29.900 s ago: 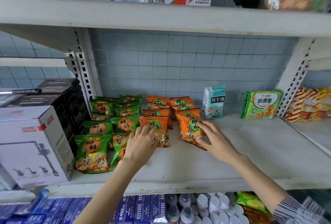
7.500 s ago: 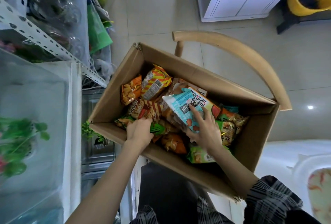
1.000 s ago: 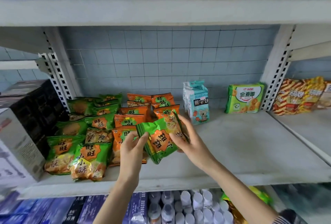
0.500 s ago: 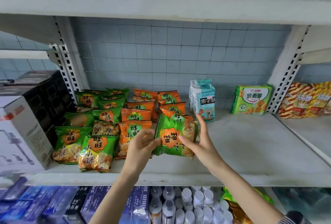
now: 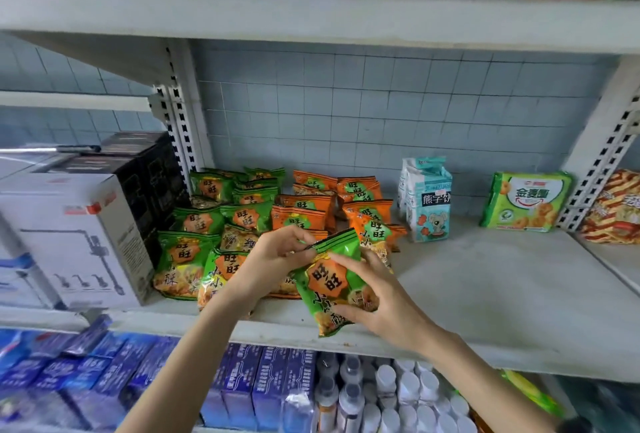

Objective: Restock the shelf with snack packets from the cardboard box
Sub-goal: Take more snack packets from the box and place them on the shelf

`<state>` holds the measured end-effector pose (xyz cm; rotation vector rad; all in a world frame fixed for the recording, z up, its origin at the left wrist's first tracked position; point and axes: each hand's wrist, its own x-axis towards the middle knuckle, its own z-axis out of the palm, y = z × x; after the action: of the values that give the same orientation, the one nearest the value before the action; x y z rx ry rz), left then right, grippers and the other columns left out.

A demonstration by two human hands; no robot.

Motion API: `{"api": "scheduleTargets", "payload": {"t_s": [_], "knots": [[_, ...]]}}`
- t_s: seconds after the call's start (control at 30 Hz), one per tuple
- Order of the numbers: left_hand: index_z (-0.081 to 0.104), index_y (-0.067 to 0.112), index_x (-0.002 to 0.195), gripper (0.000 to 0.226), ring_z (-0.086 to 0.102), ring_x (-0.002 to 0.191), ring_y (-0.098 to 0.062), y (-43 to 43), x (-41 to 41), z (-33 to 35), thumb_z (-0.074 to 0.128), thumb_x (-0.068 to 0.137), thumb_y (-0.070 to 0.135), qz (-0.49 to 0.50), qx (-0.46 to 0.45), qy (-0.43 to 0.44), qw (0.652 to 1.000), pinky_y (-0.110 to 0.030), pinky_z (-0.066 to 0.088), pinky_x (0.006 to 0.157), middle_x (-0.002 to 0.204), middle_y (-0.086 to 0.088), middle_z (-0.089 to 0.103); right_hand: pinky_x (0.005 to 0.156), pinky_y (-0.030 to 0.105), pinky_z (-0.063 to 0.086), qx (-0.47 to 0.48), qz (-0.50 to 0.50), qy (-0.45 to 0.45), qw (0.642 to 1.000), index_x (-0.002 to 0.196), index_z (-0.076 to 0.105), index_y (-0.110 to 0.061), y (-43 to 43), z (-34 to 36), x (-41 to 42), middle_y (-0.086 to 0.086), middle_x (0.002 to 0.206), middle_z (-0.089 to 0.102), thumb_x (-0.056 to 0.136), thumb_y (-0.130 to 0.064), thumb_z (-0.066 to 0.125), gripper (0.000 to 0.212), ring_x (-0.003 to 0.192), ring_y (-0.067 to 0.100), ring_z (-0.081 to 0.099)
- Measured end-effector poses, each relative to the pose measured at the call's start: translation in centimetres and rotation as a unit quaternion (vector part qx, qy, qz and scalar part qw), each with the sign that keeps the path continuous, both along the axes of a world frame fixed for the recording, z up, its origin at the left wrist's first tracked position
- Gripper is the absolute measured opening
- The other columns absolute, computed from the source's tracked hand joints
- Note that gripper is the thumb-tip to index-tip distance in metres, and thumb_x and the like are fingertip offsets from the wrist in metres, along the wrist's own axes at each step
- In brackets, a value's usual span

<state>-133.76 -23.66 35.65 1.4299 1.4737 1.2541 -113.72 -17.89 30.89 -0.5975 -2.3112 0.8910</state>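
I hold a green snack packet (image 5: 330, 282) with an orange badge just above the front of the white shelf (image 5: 485, 294). My left hand (image 5: 273, 259) pinches its top seam. My right hand (image 5: 375, 294) grips its right side, thumb under the lower part. Behind it lie rows of green packets (image 5: 194, 221) on the left and orange packets (image 5: 367, 210) beside them. The cardboard box is out of view.
A blue-white carton-shaped packet (image 5: 427, 204) and a green biscuit pack (image 5: 524, 202) stand at the shelf's back. White and black boxes (image 5: 76, 238) fill the left end. Striped packets (image 5: 620, 210) lie far right. Blue boxes and white bottles (image 5: 381, 394) sit on the shelf below.
Both hands have turned the green packet from lying sideways to upright and brought it nearer the shelf's front edge. My left hand has moved up to its top seam.
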Motion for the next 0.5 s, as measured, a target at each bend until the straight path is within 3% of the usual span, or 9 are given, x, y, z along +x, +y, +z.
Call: {"api": "scheduleTargets", "payload": {"t_s": [0.07, 0.13, 0.23, 0.33, 0.5], "knots": [[0.061, 0.012, 0.093, 0.008, 0.066, 0.069, -0.009, -0.5, -0.6, -0.1, 0.062, 0.088, 0.005, -0.007, -0.006, -0.015, 1.000, -0.017, 0.051, 0.061, 0.081, -0.007, 0.068, 0.105, 0.014, 0.034, -0.024, 0.010, 0.012, 1.000, 0.136, 0.038, -0.052, -0.9, 0.0, -0.5, -0.019, 0.139, 0.033, 0.082, -0.037, 0.069, 0.063, 0.130, -0.001, 0.036], [0.062, 0.013, 0.091, 0.009, 0.063, 0.069, -0.007, -1.0, -1.1, -0.5, 0.064, 0.087, 0.005, -0.002, -0.011, -0.012, 1.000, -0.016, 0.049, 0.063, 0.078, 0.000, 0.068, 0.101, 0.010, 0.035, -0.041, 0.013, 0.005, 0.999, 0.134, 0.039, -0.049, -1.5, 0.0, -0.8, -0.014, 0.136, 0.037, 0.082, -0.035, 0.071, 0.063, 0.127, -0.005, 0.038], [0.064, 0.015, 0.090, 0.009, 0.060, 0.072, -0.007, -1.5, -1.5, -1.0, 0.066, 0.087, 0.007, 0.015, -0.008, 0.010, 1.000, -0.015, 0.047, 0.066, 0.081, 0.000, 0.067, 0.100, 0.008, 0.032, -0.047, 0.018, -0.033, 0.998, 0.133, 0.034, -0.056, -1.9, -0.3, -1.0, -0.019, 0.133, 0.036, 0.081, -0.034, 0.073, 0.069, 0.124, -0.010, 0.036], [0.065, 0.018, 0.087, 0.011, 0.056, 0.065, 0.003, -1.7, -1.6, -1.2, 0.067, 0.086, 0.007, 0.041, 0.015, 0.060, 0.997, -0.011, 0.043, 0.063, 0.081, 0.001, 0.066, 0.104, 0.018, 0.037, -0.056, 0.029, -0.058, 0.996, 0.132, 0.031, -0.063, -1.8, -0.8, -0.9, -0.022, 0.127, 0.037, 0.082, -0.032, 0.073, 0.073, 0.123, -0.005, 0.040], [0.067, 0.021, 0.086, 0.013, 0.053, 0.065, 0.012, -1.7, -1.3, -2.1, 0.071, 0.083, 0.010, 0.110, 0.037, 0.145, 0.983, -0.018, 0.043, 0.067, 0.077, 0.015, 0.061, 0.102, 0.028, 0.042, -0.071, 0.021, -0.051, 0.996, 0.126, 0.033, -0.068, -0.8, -1.4, -1.0, -0.021, 0.124, 0.043, 0.080, -0.033, 0.072, 0.070, 0.116, -0.001, 0.047]]}}
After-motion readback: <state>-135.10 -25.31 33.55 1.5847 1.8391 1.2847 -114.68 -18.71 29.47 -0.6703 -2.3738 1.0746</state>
